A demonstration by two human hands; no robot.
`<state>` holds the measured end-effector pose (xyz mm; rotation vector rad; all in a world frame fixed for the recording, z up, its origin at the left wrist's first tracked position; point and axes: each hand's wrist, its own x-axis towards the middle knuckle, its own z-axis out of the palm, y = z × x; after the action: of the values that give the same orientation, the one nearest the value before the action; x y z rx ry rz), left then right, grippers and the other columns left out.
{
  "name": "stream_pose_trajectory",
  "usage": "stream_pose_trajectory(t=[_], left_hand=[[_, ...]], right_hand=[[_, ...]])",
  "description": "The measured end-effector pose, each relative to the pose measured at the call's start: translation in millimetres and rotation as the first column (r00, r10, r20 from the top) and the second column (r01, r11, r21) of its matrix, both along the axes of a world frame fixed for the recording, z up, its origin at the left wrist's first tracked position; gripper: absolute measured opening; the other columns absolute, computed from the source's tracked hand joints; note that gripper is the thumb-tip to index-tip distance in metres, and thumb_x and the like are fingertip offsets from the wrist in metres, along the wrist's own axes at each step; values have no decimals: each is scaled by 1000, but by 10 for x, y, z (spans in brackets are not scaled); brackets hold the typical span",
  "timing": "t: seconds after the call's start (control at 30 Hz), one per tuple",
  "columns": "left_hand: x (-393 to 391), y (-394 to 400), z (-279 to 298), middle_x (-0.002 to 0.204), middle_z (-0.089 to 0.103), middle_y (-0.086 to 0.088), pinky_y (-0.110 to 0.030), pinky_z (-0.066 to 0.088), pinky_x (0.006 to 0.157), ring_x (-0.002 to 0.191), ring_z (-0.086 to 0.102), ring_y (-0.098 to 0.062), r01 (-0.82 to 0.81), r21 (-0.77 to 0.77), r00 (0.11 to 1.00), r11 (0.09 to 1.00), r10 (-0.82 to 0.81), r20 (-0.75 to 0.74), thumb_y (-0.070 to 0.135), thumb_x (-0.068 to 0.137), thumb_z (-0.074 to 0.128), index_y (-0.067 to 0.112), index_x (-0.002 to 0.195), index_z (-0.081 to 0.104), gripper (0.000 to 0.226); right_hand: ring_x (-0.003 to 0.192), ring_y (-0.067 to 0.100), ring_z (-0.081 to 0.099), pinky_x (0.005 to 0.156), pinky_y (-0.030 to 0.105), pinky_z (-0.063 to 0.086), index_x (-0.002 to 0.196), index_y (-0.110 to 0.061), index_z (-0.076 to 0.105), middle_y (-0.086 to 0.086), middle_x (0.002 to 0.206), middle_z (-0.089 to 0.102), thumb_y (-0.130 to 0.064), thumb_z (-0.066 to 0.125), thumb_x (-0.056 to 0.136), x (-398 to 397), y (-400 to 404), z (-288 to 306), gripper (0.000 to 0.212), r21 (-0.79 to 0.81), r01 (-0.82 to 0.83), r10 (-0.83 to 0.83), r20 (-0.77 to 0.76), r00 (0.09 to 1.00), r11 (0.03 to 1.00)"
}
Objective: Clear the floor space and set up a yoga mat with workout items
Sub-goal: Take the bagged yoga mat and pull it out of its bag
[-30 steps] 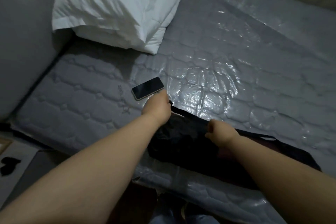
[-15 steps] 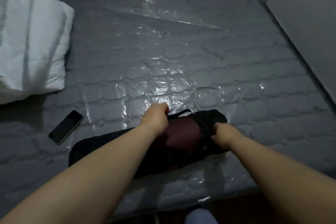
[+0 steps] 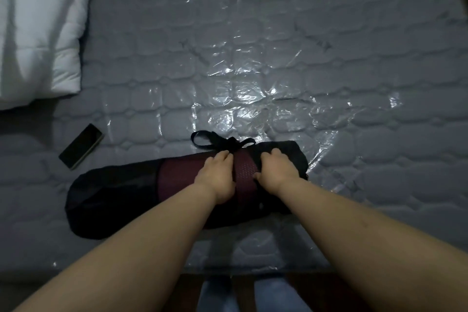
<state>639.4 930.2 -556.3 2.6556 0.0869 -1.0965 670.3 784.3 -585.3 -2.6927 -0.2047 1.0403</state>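
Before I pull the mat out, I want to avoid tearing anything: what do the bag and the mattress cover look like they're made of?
The black bag looks like thin matte mesh fabric: the maroon mat shows through it. The mattress cover looks like clear glossy plastic film, wrinkled and glaring over grey quilting.

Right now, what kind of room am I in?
Most likely a bedroom. You lean over a quilted mattress wrapped in clear plastic, with folded white bedding at its left end and a phone lying nearby.

Glossy crinkled plastic over mattress (image 3: 253,58)
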Motion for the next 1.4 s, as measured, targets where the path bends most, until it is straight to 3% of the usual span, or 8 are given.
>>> stream_pose_trajectory(t=[0.33, 0.57, 0.7, 0.9, 1.03, 1.2, 1.33, 1.4], left_hand=[[-59, -144, -368, 160, -13, 6, -59, 15, 115, 147, -6, -33, -15, -6, 983, 1000, 14, -186, 34, 87, 65, 43, 149, 0, 90], [28, -103, -425, 160, -13, 6, -62, 9, 114, 146, -9, -33, -20, 56, 980, 998, 31, -197, 22, 94, 55, 45, 148, -4, 84], [120, -114, -450, 159, -14, 5, -63, 12, 113, 146, -8, -35, -14, 91, 978, 996, 33, -206, 15, 95, 53, 45, 148, -7, 85], [222, -121, -473, 160, -13, 3, -65, 19, 110, 146, -3, -36, 10, 203, 962, 979, 46, -270, 14, 95, 53, 46, 147, -9, 87], [254, -255, -381, 160, -12, -5, -63, 17, 112, 146, 3, -37, 28, 273, 961, 962, 49, -271, 10, 90, 56, 40, 149, -10, 94], [465, -711, -33, 160, -2, -10, -45, 26, 115, 144, 18, -32, -40, -117, 999, 992, 41, 14, 30, 85, 67, 33, 151, -3, 97], [605, -823, 290, 154, 20, -6, -38, 34, 112, 136, 36, -24, -216, -448, 949, 868, 294, 113, 36, 67, 80, 34, 151, 6, 111], [660, -817, 428, 145, 33, -6, -28, 40, 105, 125, 48, -21, -256, -562, 910, 786, 392, 135, 29, 68, 74, 29, 147, 27, 92]], right_hand=[[116, 31, 49, 94, 37, 43, 121, -3, 52, 17, 128, 45, -12, 49, 91, 22, -31, -146, 31, -111, 21, -25, -34, 999, 994], [108, 37, 58, 86, 38, 44, 113, -2, 45, 21, 117, 59, -1, 35, 92, 227, -834, -138, 23, -129, 341, -327, 117, 938, 931], [107, 40, 57, 87, 41, 44, 114, 0, 43, 25, 117, 58, 5, 33, 91, 387, -1280, -117, 26, -189, 404, -365, 210, 907, 895], [105, 43, 55, 85, 44, 44, 115, 5, 43, 29, 119, 51, 7, 38, 90, 565, -1661, 17, 25, -43, 591, -538, 366, 760, 806], [93, 39, 57, 76, 40, 42, 95, -9, 42, 23, 98, 55, 1, 40, 88, 756, -1702, 312, 13, 45, 403, -392, 349, 851, 914], [81, 32, 55, 64, 31, 31, 89, -14, 44, 12, 92, 54, 0, 45, 89, 636, -1249, 474, 14, 169, 178, -225, 328, 917, 969], [88, 27, 52, 71, 25, 30, 95, -7, 54, 8, 96, 57, 1, 52, 83, 494, -861, 836, 15, 466, 51, -248, 372, 894, 883], [80, 19, 47, 71, 21, 30, 92, -5, 55, 3, 89, 54, 2, 52, 76, 444, -708, 1064, 18, 575, -65, -214, 403, 890, 815]])
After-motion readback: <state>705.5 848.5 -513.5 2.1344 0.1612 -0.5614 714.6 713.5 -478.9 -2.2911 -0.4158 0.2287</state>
